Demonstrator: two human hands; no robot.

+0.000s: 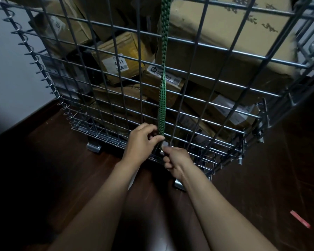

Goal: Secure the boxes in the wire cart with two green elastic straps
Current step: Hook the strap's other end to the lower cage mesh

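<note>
Dark wooden floor [43, 178], pale wall [7, 69] on the left — dim, shadowed light.

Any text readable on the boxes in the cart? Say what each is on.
"4" and "11", with a wire between: white label on the small yellow box.
Blurred, unreadable: large dark print on the big top box.
Too small: shipping label behind the green strap.

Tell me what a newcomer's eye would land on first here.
The green strap runs straight down the middle of the wire cart, over its front mesh. At the strap's bottom end, low in the centre, the left hand pinches the strap while the right hand grips the metal fitting at its tip. Behind the mesh, cardboard boxes fill the cart, the largest at upper right.
</note>
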